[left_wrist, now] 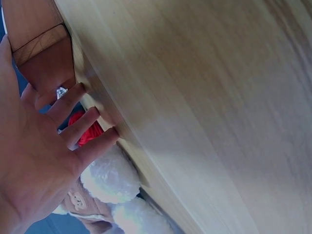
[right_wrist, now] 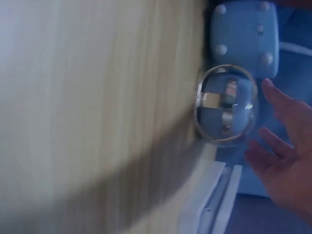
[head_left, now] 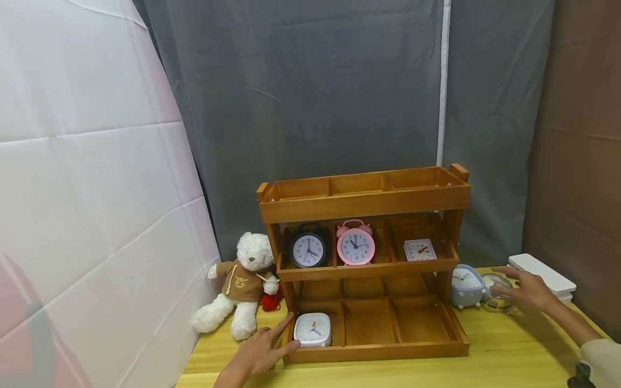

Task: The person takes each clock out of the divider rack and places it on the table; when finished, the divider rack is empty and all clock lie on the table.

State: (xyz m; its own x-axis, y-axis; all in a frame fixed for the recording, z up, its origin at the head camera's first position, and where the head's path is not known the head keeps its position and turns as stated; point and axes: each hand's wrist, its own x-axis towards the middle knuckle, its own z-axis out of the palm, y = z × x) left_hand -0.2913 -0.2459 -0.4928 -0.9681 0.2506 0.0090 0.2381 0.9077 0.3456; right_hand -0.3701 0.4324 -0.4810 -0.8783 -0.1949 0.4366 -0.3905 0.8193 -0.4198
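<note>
My left hand (head_left: 259, 350) spreads its fingers at the front left corner of the wooden shelf (head_left: 378, 353). Its thumb lies by a white square clock (head_left: 312, 330) in the lowest tier's left compartment. In the left wrist view, the fingertips of that left hand (left_wrist: 44, 141) reach down to the tabletop. On the other side, my right hand (head_left: 526, 291) hovers with parted fingers beside a clear, shiny round object (head_left: 498, 293). In the right wrist view, a small gap shows between the right hand (right_wrist: 287, 151) and this round object (right_wrist: 226, 105). A blue clock (head_left: 467, 288) stands beside it.
On the middle tier are a black clock (head_left: 308, 249), a pink twin-bell alarm clock (head_left: 356, 245) and a small square clock (head_left: 420, 250). A white teddy bear (head_left: 245, 280) sits left of the shelf. White flat boxes (head_left: 543, 272) lie at the far right.
</note>
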